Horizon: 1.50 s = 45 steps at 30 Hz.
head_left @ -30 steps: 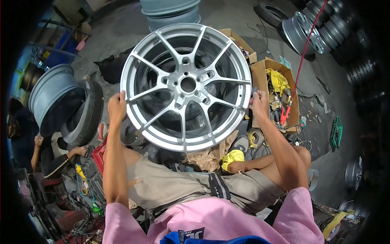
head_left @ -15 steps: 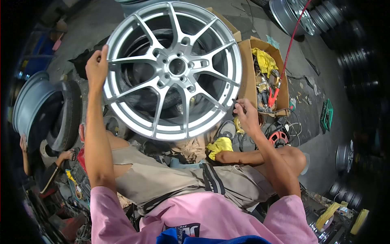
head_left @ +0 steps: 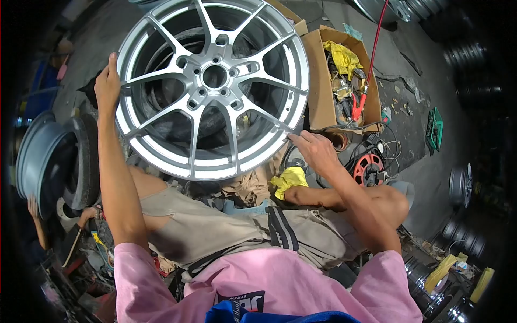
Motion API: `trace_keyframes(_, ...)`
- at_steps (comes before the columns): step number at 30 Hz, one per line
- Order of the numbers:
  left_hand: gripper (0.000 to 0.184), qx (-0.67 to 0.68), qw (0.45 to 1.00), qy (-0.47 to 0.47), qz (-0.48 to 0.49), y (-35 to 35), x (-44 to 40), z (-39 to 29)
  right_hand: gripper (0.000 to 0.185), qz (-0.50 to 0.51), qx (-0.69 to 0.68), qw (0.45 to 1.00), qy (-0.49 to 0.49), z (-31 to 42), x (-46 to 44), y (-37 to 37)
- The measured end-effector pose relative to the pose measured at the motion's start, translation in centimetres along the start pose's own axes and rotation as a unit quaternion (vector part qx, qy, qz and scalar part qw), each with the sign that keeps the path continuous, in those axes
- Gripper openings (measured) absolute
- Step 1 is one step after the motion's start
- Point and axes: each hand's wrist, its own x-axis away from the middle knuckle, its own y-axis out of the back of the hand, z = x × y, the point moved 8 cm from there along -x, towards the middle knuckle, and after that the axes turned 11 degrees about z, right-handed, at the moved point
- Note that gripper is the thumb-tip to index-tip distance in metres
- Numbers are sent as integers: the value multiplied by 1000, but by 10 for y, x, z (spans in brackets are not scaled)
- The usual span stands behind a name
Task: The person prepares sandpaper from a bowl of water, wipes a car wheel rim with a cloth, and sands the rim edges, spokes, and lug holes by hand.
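A silver multi-spoke wheel rim (head_left: 214,99) stands tilted in front of me above my lap, its face toward me. My left hand (head_left: 109,86) grips its left edge, thumb pointing up and fingers behind the edge. My right hand (head_left: 318,151) is at the lower right edge, palm down, its closed fingertips touching or very near the outer lip. Whether something small is pinched in those fingers is hidden. A yellow cloth (head_left: 290,182) lies over my foot below the rim.
A cardboard box (head_left: 318,81) with tools and a yellow cloth stands right of the rim. Beside it lie a red cable reel (head_left: 369,169) and a green tray (head_left: 434,131). At left, another person's hand (head_left: 33,205) touches a grey rim (head_left: 40,156) near a tyre (head_left: 86,161).
The view has shifted, and the rim sits further left and higher in it. My right hand has turned palm down, its fingers now closer together at the lip. My left hand keeps its grip.
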Motion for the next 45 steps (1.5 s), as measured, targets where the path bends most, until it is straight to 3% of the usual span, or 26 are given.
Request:
trace_keyframes(7,76,10,1000,2,-6,2,4,-3,41,8,-18,1000,3,3,-12,-9)
trace_keyframes(9,75,7,1000,-5,-14,2,3,0,41,58,-16,998,-23,-2,-8,-16)
trace_keyframes(16,66,15,997,-65,-41,7,4,-3,42,17,-21,1000,9,6,-17,-8)
trace_keyframes(28,61,-18,993,-99,-61,8,10,-12,44,72,-6,997,-4,4,-14,-13)
trace_keyframes(45,62,-37,996,-65,-53,9,8,-9,45,86,-12,996,-17,-1,-13,-17)
